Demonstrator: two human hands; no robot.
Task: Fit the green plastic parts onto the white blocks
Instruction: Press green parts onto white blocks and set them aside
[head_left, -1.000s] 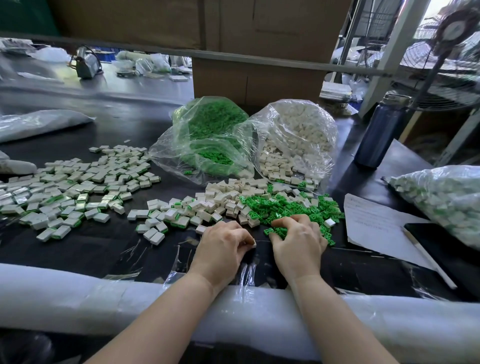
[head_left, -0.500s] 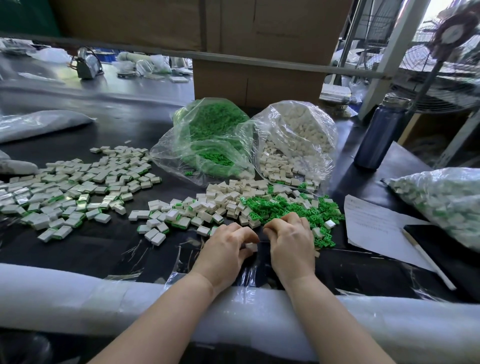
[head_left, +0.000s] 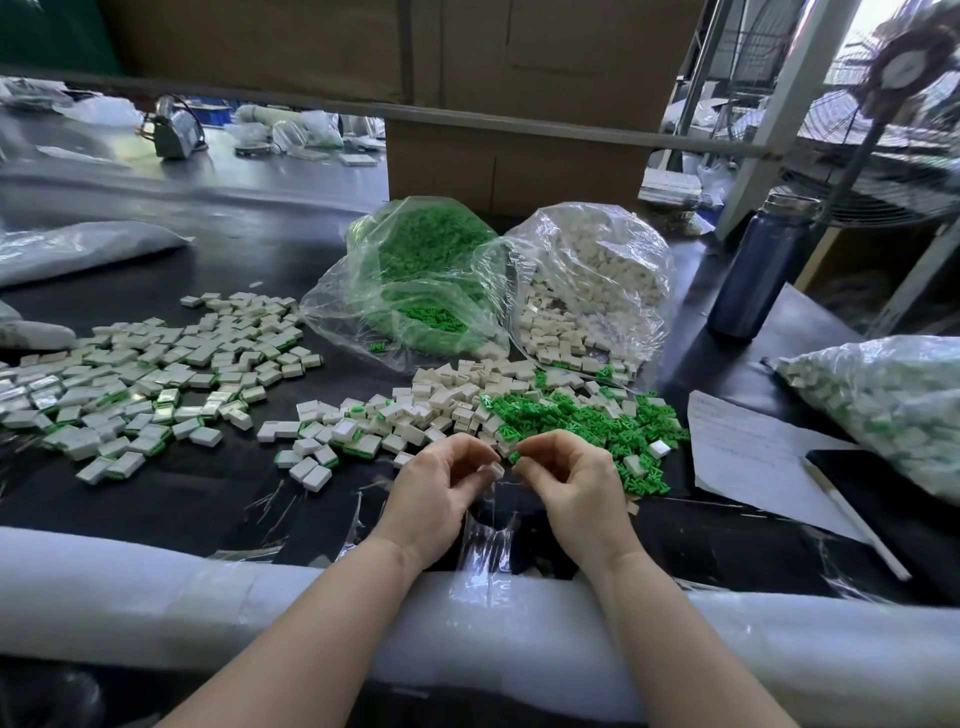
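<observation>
Green plastic parts (head_left: 576, 418) lie heaped on the black table (head_left: 218, 499), touching a spread of loose white blocks (head_left: 447, 402) to their left; the left hand (head_left: 441, 483) pinches one white block (head_left: 492, 472) in curled fingers; the right hand (head_left: 569, 480), just beside it, pinches a green part (head_left: 514, 457); both hover above the table's near edge; two clear bags behind hold more of each.

No legible text, label, brand or number appears anywhere on the workbench. Faint handwritten lines mark the sheet of paper (head_left: 748, 457) at the near right, but they are too small and blurred to read.
</observation>
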